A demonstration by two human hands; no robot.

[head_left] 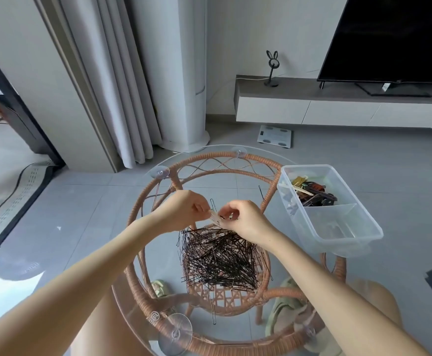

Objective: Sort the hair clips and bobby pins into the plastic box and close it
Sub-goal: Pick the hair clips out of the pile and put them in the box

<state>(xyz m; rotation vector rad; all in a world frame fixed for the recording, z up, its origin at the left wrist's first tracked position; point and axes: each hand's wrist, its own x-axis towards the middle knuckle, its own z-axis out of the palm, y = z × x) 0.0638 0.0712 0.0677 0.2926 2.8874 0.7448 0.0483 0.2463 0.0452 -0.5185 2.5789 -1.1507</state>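
As left hand [186, 209] and right hand [247, 220] pinch probable clip [216, 219] | bobby pins [222, 258] below

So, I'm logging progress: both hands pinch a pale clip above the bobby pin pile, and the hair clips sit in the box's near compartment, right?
No: in the head view the hair clips lie in the far compartment of the clear plastic box; the near one looks empty. Left hand and right hand do pinch a pale clip above the bobby pin pile.

Both forearms are extended forward and inward; a pale hair clip [216, 219] is pinched between left hand [184, 210] and right hand [245, 220], fingers curled.
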